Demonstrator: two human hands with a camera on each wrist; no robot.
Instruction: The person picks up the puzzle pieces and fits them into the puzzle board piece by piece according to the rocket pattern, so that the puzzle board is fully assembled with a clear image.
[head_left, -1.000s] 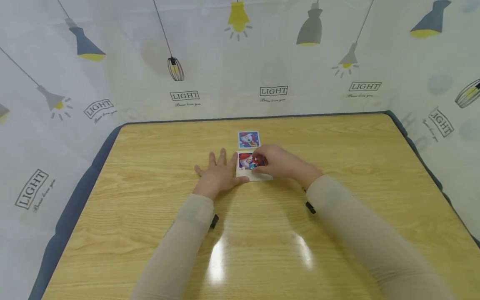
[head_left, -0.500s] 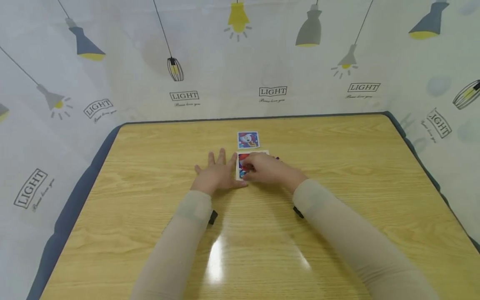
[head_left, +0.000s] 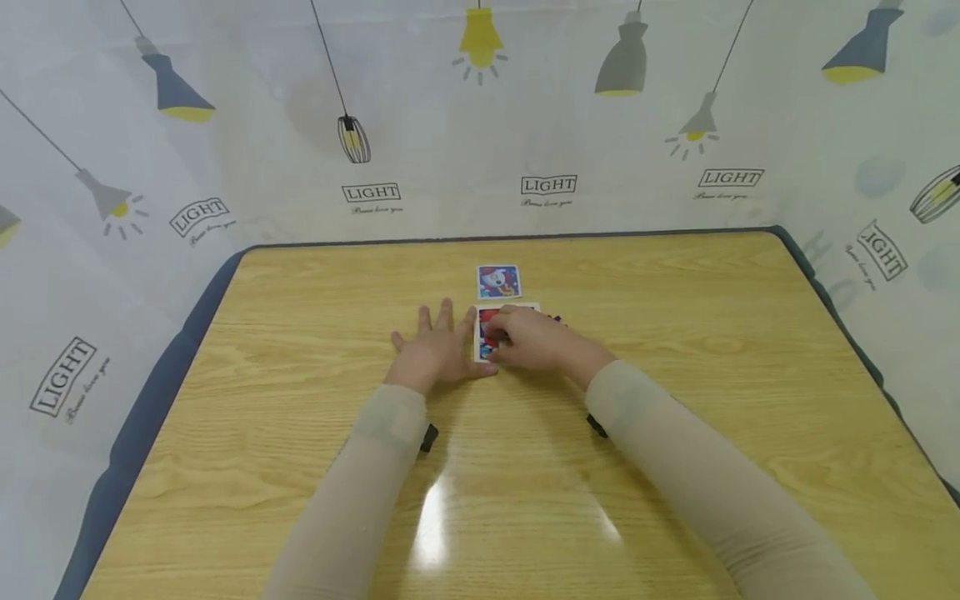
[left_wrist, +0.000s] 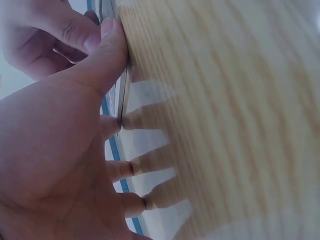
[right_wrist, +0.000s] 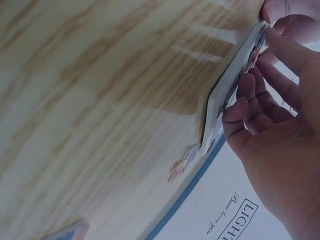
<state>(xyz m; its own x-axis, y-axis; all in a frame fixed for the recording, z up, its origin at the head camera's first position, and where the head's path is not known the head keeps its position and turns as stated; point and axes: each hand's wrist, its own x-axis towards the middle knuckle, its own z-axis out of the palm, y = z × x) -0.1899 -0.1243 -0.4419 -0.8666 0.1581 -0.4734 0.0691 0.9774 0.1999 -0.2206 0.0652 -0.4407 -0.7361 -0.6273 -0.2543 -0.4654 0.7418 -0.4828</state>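
A small jigsaw puzzle (head_left: pixel 482 323) in a white tray lies on the table. My left hand (head_left: pixel 433 354) lies on the table with fingers spread; its index finger and thumb touch the tray's left side and lower left corner. Over the puzzle, my right hand (head_left: pixel 534 337) has curled fingers, and its thumb and index finger pinch a puzzle piece low at the left; the hand mostly hides the piece. In the right wrist view, those fingertips meet at the tray's surface (right_wrist: pixel 225 90). A loose puzzle piece (right_wrist: pixel 184 162) lies by the tray's right side.
Just behind the tray lies a square picture card (head_left: pixel 498 282) with a cartoon print. The right wrist view shows a corner of another printed piece (right_wrist: pixel 67 232). The wooden table (head_left: pixel 300 333) has a dark blue edge, and a lamp-patterned curtain (head_left: pixel 450 125) stands behind it.
My right hand has shifted left and slightly down over the puzzle, then held there. The lower left part, white before, now shows print. My left hand stays in place.
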